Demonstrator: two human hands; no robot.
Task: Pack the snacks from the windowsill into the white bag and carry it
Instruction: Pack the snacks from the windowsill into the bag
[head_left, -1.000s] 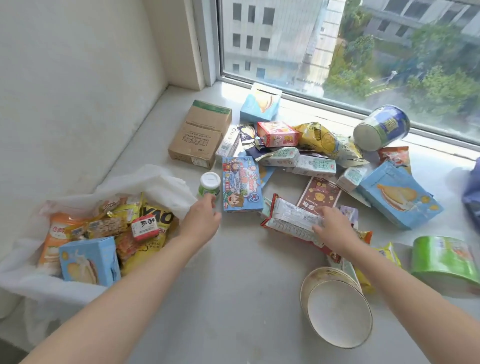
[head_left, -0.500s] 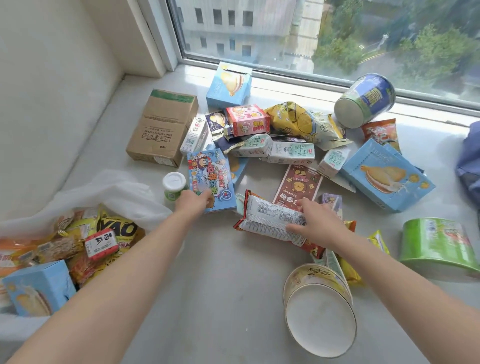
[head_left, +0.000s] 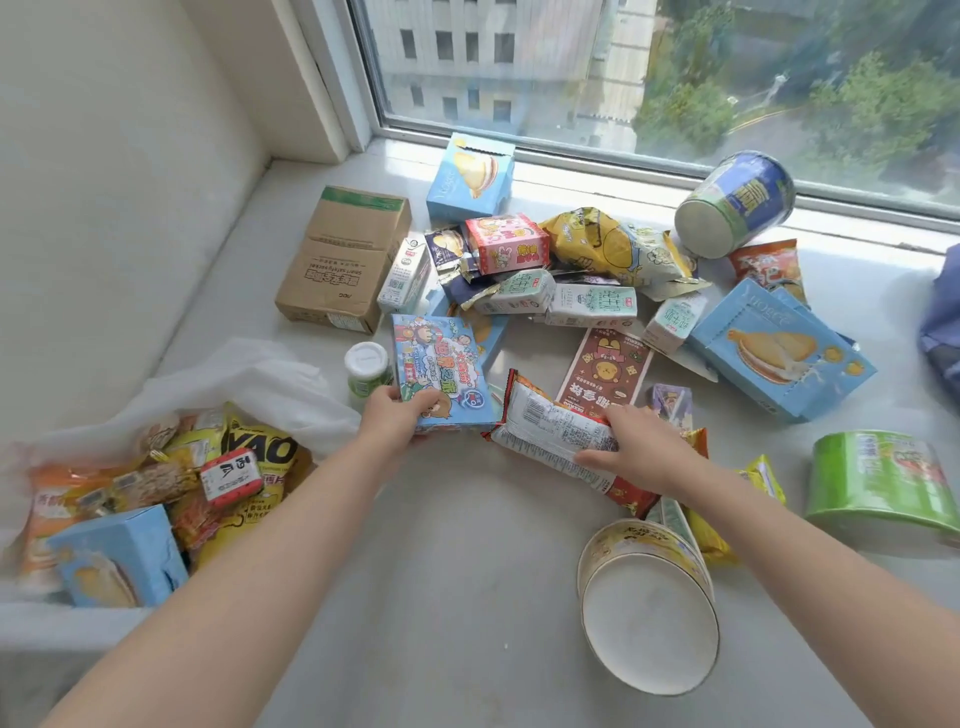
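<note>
Two grabs: left hand (head_left: 393, 422) grips the blue cartoon-printed flat box (head_left: 441, 371), right hand (head_left: 640, 448) grips the white-and-red plastic snack packet (head_left: 550, 434). Both lie on the pale grey windowsill (head_left: 441, 571), just right of the part-filled white plastic bag (head_left: 249, 379). Brown cardboard box (head_left: 345, 260) sits behind, by the wall; a tipped paper bowl (head_left: 649, 603) lies beside the right forearm.

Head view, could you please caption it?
Left hand grips cartoon box, right hand holds snack packet, near white bag.

Through the window (head_left: 597, 119) a pale building (head_left: 467, 47) with rows of dark panes shows, with green trees (head_left: 857, 104) to its right. A plain white wall (head_left: 104, 182) closes the left side. A bluish cloth (head_left: 943, 332) pokes in at the right edge.
</note>
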